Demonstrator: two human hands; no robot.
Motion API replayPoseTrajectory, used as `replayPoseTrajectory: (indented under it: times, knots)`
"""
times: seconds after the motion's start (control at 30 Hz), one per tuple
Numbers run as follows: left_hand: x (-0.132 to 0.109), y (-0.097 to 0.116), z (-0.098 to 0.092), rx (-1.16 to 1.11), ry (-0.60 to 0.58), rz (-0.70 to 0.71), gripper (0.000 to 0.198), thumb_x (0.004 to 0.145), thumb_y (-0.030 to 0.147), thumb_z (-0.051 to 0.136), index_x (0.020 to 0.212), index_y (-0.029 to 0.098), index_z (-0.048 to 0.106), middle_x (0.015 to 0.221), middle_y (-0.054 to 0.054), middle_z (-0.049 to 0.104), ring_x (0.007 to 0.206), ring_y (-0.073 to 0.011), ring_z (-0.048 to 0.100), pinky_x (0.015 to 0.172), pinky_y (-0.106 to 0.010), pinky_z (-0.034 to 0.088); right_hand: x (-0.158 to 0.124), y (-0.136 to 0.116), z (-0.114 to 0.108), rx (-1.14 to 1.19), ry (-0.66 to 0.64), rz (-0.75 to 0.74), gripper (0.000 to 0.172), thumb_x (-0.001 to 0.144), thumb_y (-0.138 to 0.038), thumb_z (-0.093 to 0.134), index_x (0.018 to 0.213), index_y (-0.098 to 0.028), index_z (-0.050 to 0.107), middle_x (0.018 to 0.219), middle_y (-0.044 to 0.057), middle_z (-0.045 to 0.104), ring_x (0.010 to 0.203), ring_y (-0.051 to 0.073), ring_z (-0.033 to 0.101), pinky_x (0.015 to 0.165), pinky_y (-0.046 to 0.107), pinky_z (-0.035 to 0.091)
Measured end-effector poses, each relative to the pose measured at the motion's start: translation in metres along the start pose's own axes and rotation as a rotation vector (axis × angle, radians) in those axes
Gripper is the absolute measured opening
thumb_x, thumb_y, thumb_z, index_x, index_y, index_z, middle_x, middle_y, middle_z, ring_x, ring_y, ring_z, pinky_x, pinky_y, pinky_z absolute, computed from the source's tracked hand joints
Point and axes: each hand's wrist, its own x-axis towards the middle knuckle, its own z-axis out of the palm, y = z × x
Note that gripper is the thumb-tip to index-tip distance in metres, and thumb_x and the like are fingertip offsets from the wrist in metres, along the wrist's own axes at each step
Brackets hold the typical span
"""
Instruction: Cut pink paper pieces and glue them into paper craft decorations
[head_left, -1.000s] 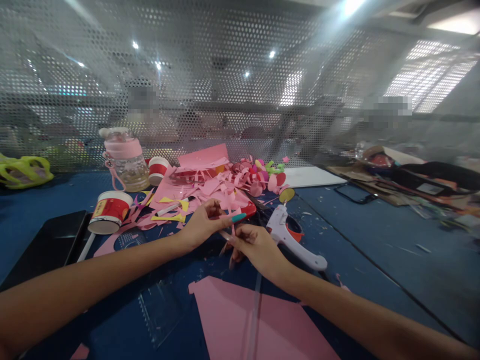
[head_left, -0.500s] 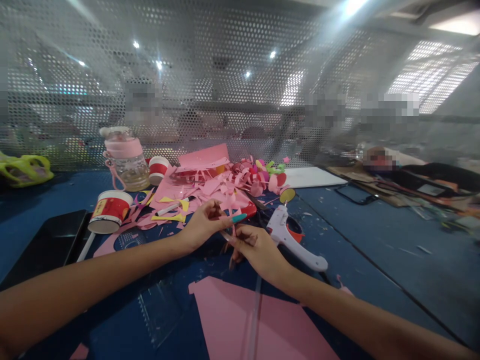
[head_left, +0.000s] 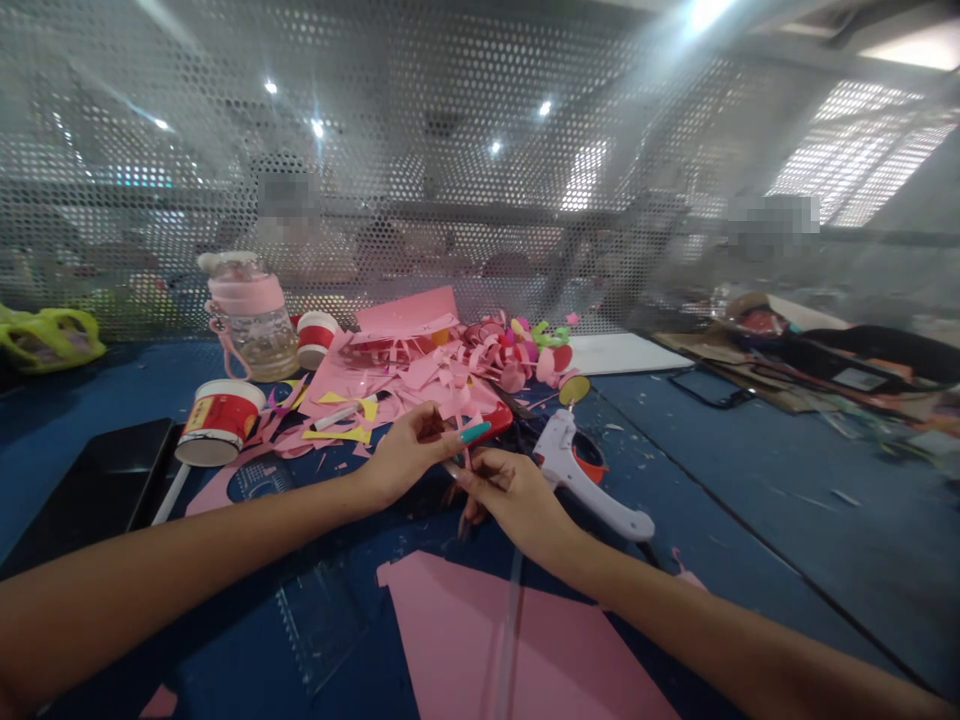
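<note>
Above the table's middle, my left hand (head_left: 405, 458) and my right hand (head_left: 525, 508) meet with their fingertips close together. Between them is a narrow pink paper strip (head_left: 466, 458), pinched by both. The left thumb carries a long teal nail that points to the right. My right fingers are curled, and partly hide what lies under them. Below my hands lies a large pink paper sheet (head_left: 442, 630), with a translucent strip (head_left: 510, 620) running across it. A white glue gun (head_left: 600, 500) rests just right of my right hand.
Pink paper scraps (head_left: 420, 375) pile up behind my hands. To the left are a paper cup (head_left: 221, 422) lying tilted, a pink-lidded bottle (head_left: 259, 325) and a black phone-like slab (head_left: 97, 480). A white sheet (head_left: 622, 354) lies before the perforated metal screen (head_left: 465, 180).
My left hand and thumb have shifted very slightly, the teal nail tip moving a little left and down. The pinch on the pink strip holds, and the rest stays as it was.
</note>
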Motion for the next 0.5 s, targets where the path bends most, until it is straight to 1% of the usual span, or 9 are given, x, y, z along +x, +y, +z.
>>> replayPoseTrajectory:
  times: [0.13,0.27,0.37,0.5]
  knots:
    - [0.0,0.0005,-0.0014,0.006,0.012,0.027,0.039,0.057,0.037,0.074,0.073,0.017,0.045,0.072,0.003,0.048,0.071,-0.0111,0.049,0.067,-0.024,0.04,0.0007,0.0013,0.0001,0.009,0.0,-0.01,0.04,0.071,-0.055,0.058,0.063,-0.016,0.055,0.045,-0.003,0.054,0.038,0.008,0.051,0.042,0.019,0.042]
    - [-0.0003,-0.0024,-0.002,0.026,0.012,0.005,0.038,0.059,0.037,0.073,0.073,0.018,0.044,0.077,0.002,0.052,0.071,-0.0114,0.051,0.066,-0.024,0.041,0.001,0.0023,0.0009,0.026,0.011,-0.012,0.041,0.068,-0.056,0.06,0.063,-0.016,0.054,0.045,-0.003,0.053,0.038,0.008,0.051,0.043,0.02,0.043]
    - [-0.001,-0.0018,0.001,-0.012,0.016,0.003,0.04,0.058,0.041,0.073,0.068,0.018,0.04,0.068,0.004,0.052,0.065,-0.0106,0.052,0.062,-0.024,0.041,0.0,0.0021,0.0013,0.014,0.014,-0.024,0.04,0.067,-0.055,0.061,0.063,-0.016,0.055,0.048,-0.003,0.054,0.04,0.009,0.052,0.044,0.021,0.044]
    - [-0.0012,0.0017,0.0051,-0.04,0.024,-0.012,0.045,0.056,0.044,0.073,0.061,0.018,0.036,0.055,0.007,0.048,0.055,-0.0091,0.049,0.054,-0.021,0.037,-0.002,-0.0006,0.0014,-0.036,0.001,-0.03,0.039,0.068,-0.054,0.061,0.06,-0.017,0.055,0.048,-0.002,0.053,0.042,0.01,0.052,0.045,0.022,0.043]
